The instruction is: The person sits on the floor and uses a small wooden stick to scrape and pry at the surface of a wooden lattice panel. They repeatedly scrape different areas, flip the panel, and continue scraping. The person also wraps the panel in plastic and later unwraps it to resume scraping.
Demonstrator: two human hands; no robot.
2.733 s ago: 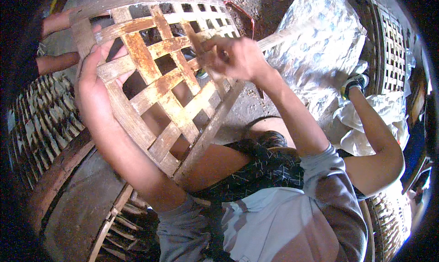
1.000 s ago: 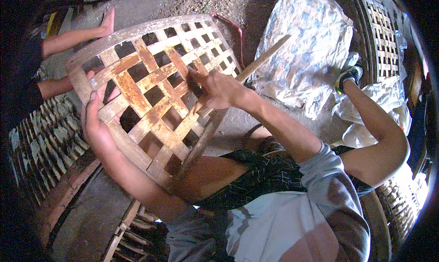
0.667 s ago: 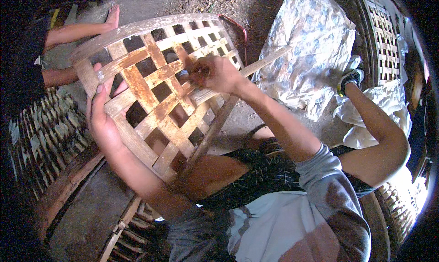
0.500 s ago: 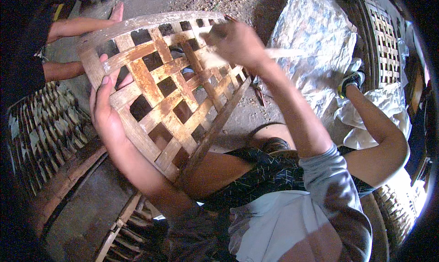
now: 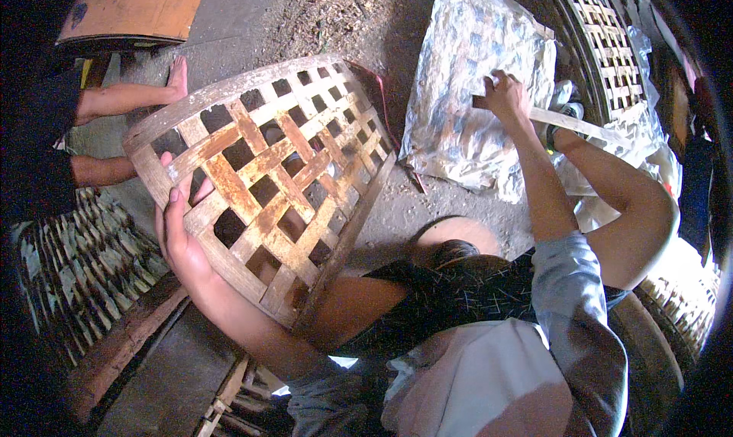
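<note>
A woven lattice panel (image 5: 294, 170) of flat wooden strips, with brown stains and a curved wooden frame, leans across my left thigh. My left hand (image 5: 183, 235) grips its left edge, thumb on the face and fingers partly behind the frame. Off to the right, apart from the panel, my right hand (image 5: 508, 101) is closed on a long flat pale strip (image 5: 580, 124). One part of the strip trails to the right over my knee. A short brown piece shows at the fingertips; whether it belongs to the strip I cannot tell.
A bundle wrapped in clear plastic (image 5: 466, 78) lies beneath my right hand. Shavings (image 5: 328, 17) litter the floor beyond the panel. Another lattice panel (image 5: 607, 48) stands far right. At left are another person's bare legs (image 5: 126, 101) and a slatted woven piece (image 5: 84, 261).
My right hand has drawn away from the panel's far right side, rightward to above the plastic bundle, still with the strip. My left hand keeps its hold on the frame. The view has shifted.
</note>
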